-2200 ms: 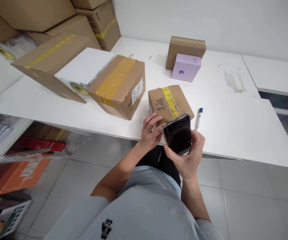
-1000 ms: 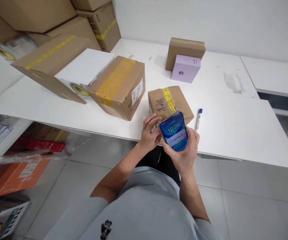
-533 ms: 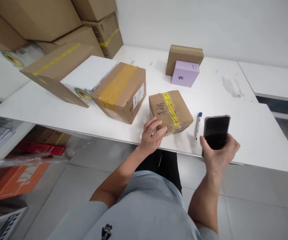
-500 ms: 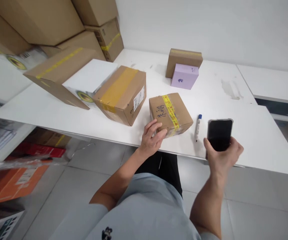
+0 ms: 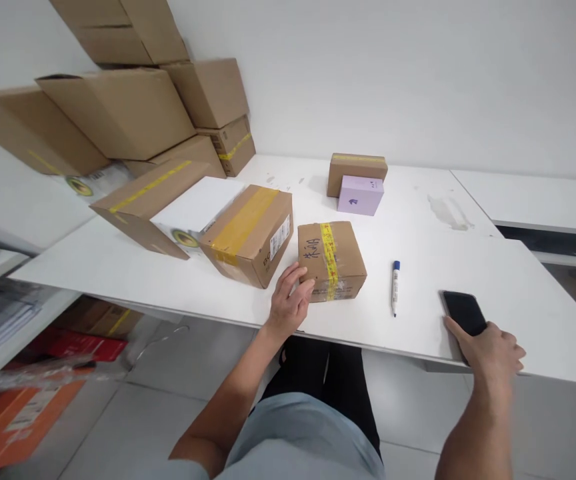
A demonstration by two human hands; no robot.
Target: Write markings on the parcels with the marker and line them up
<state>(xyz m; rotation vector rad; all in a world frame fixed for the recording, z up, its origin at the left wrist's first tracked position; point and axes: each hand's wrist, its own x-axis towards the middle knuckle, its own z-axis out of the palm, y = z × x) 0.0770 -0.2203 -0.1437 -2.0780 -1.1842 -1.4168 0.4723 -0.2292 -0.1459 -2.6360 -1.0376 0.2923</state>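
Note:
My left hand [image 5: 288,303] rests with stretched fingers against the near left corner of a small cardboard box [image 5: 333,257] sealed with yellow tape and marked with handwriting. My right hand [image 5: 488,347] is closed round the near end of a black phone [image 5: 463,310], which lies flat and dark-screened near the front right edge of the white table [image 5: 418,200]. A blue-capped marker [image 5: 395,287] lies between the box and the phone.
A larger taped carton [image 5: 248,233] and a white box [image 5: 198,207] lie left of the small box. Big cartons [image 5: 133,113] are stacked at the back left. A purple box [image 5: 361,195] leans on a brown box [image 5: 355,167] at the back. An orange box [image 5: 13,420] sits on the floor.
The phone lit up in my right hand near the small box, then went dark; my right hand carried it right and lowered it onto the table. My left hand stayed on the box.

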